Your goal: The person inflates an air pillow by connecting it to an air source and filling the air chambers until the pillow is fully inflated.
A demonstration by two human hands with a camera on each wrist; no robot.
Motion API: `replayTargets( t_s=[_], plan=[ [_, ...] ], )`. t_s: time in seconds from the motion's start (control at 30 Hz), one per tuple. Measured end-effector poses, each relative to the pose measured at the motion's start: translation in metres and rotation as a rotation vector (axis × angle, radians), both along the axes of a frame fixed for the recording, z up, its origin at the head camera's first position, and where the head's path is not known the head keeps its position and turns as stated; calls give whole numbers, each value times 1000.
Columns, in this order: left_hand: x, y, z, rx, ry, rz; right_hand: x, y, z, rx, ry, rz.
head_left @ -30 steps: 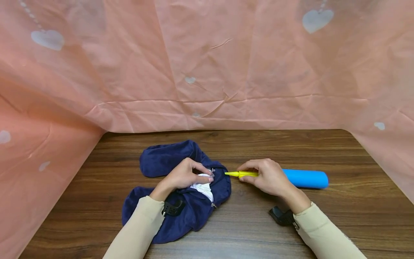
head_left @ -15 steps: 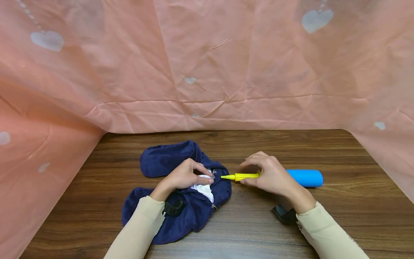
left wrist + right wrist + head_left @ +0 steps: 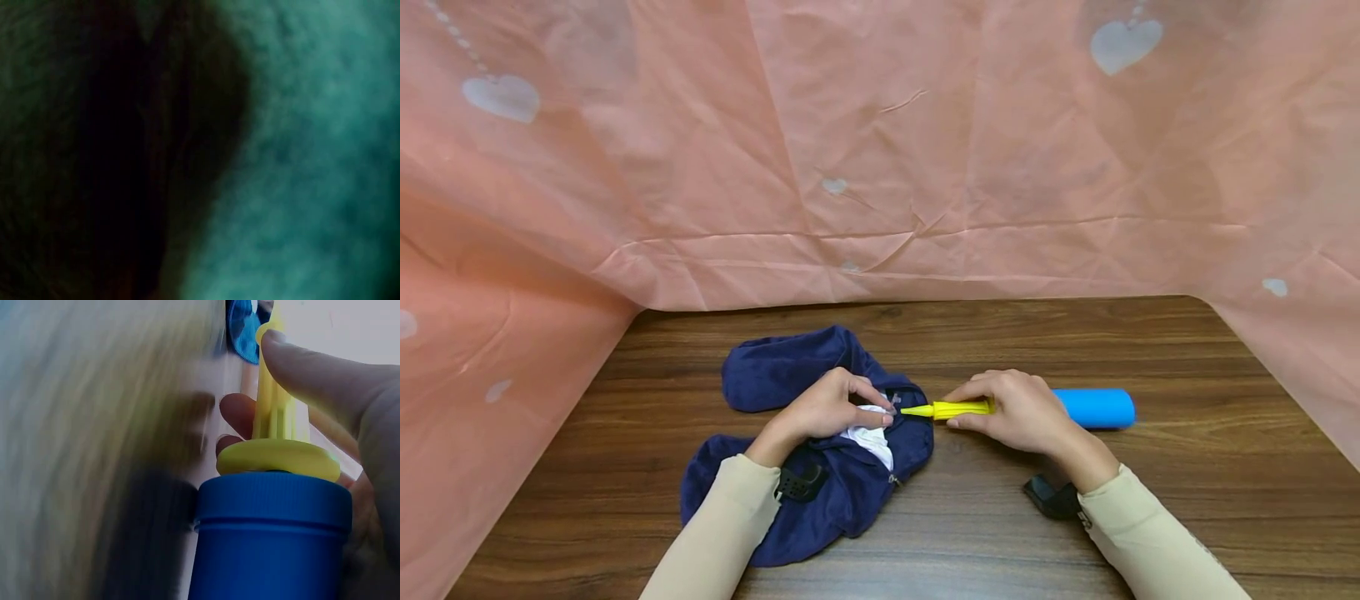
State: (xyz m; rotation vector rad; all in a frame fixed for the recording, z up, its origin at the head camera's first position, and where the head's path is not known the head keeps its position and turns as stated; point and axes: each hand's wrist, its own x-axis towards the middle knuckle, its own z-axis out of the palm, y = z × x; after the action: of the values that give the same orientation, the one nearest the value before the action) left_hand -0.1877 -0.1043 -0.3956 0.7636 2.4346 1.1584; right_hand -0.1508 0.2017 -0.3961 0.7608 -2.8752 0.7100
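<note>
A navy blue U-shaped neck pillow (image 3: pixel 786 371) lies flat with its zip open, and white material (image 3: pixel 874 442) shows inside. In the head view my left hand (image 3: pixel 823 410) pinches a small clear valve at that opening. Opposite it, my right hand (image 3: pixel 1022 412) grips a hand air pump by its yellow nozzle part (image 3: pixel 957 409); the blue barrel (image 3: pixel 1097 408) points right. The nozzle's tip sits over the pillow, very close to my left fingertips; whether it touches the valve I cannot tell. Thumb and fingers wrap the yellow part (image 3: pixel 281 412) in the right wrist view. The left wrist view is dark and blurred.
A brown wood-grain table (image 3: pixel 985 533) lies under everything. Pink cloth (image 3: pixel 880 150) with pale hearts hangs behind and on both sides. A black strap (image 3: pixel 801 483) is on the left wrist, and another black strap (image 3: pixel 1051 497) on the right.
The pump has moved left in my right hand, so its yellow tip has come from the pillow's right edge to beside my left fingertips. My left hand stays in place.
</note>
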Motion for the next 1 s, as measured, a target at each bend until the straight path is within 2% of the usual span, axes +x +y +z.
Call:
replayTargets(
  t_s=[0.53,1.0],
  plan=[
    [-1,1,1,-16,41,-63,-2,-5,-1,-13,22,13],
    [0,0,2,-34,44,-41,-3,-7,3,-21,7,40]
  ],
)
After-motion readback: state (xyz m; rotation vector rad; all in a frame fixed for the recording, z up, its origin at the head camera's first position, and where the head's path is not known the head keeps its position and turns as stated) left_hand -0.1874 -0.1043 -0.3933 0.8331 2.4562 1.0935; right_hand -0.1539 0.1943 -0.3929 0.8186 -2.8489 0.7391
